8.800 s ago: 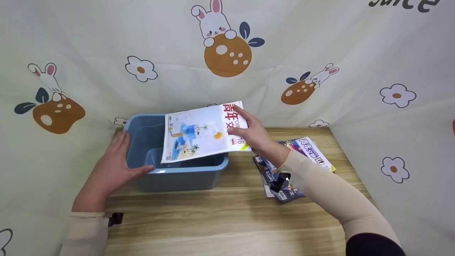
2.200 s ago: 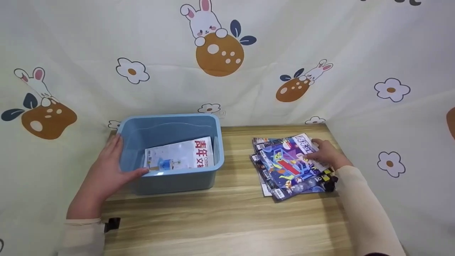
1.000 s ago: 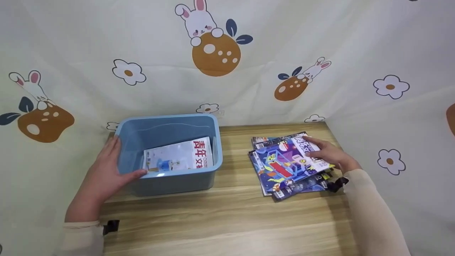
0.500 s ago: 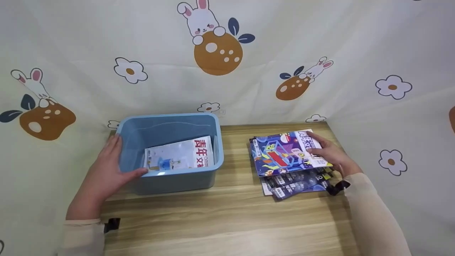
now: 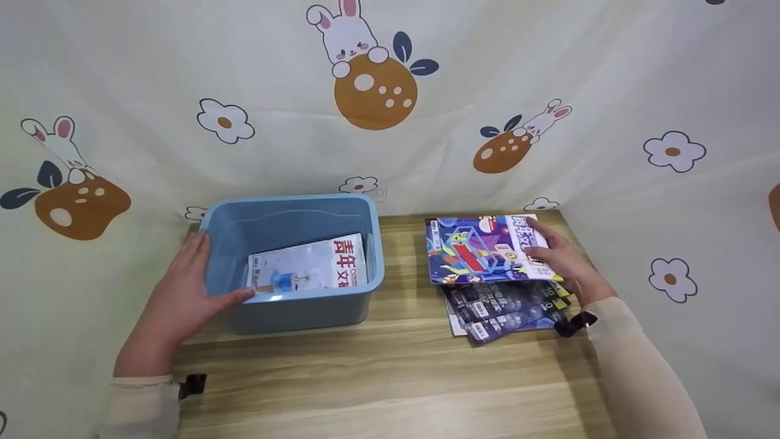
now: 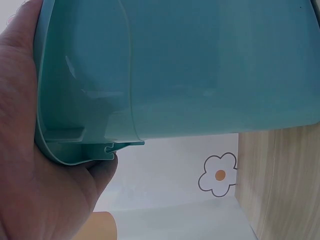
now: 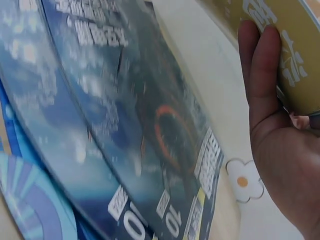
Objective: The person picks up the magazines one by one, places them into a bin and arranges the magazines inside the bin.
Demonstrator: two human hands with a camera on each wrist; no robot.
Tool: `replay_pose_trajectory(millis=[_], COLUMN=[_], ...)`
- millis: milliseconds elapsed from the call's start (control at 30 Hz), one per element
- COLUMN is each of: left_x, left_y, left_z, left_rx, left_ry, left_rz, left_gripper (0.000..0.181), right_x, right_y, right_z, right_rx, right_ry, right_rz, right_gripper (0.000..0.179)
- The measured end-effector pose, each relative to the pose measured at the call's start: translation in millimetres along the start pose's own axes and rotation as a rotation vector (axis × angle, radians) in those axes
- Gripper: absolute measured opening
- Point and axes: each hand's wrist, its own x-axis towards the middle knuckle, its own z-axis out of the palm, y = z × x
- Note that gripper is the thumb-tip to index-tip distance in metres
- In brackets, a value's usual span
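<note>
My left hand [image 5: 177, 305] grips the left corner of a blue plastic bin [image 5: 304, 311], thumb along the front rim. In the left wrist view, fingers curl under the bin's rim [image 6: 39, 90]. A magazine with a pale blue cover [image 5: 304, 268] lies inside. At the right, my right hand [image 5: 567, 262] pinches a purple illustrated magazine [image 5: 475, 250] by its right edge, thumb on the cover. From below, the right wrist view has fingers against its gold back cover [image 7: 295, 55], raised off the dark magazines [image 5: 512, 311] fanned beneath it.
Bin and magazines share a wood-grain table [image 5: 390, 378]. A pale curtain [image 5: 463, 134] printed with rabbits, oranges and flowers closes in the back and both sides, right behind the bin.
The pale blue magazine went from my right hand into the bin. My right hand then took the purple magazine from the pile, turning and lifting it backward. My left hand kept hold of the bin.
</note>
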Motion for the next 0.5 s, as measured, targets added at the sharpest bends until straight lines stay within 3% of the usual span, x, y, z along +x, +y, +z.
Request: replay_pose_trajectory(millis=[233, 500], left_x=[-1.1, -1.1], left_y=[1.1, -0.2], left_z=[-0.1, 1.0], left_rx=[0.003, -0.004], left_ry=[0.001, 0.013], left_rz=[-0.002, 0.004], left_gripper=[0.14, 0.139], right_x=[-2.3, -11.1], right_y=[-15.1, -35.4], right_z=[15.1, 31.4], right_rx=[0.02, 0.088], right_ry=[0.016, 0.01], right_rz=[-0.002, -0.107], right_gripper=[0.086, 0.083])
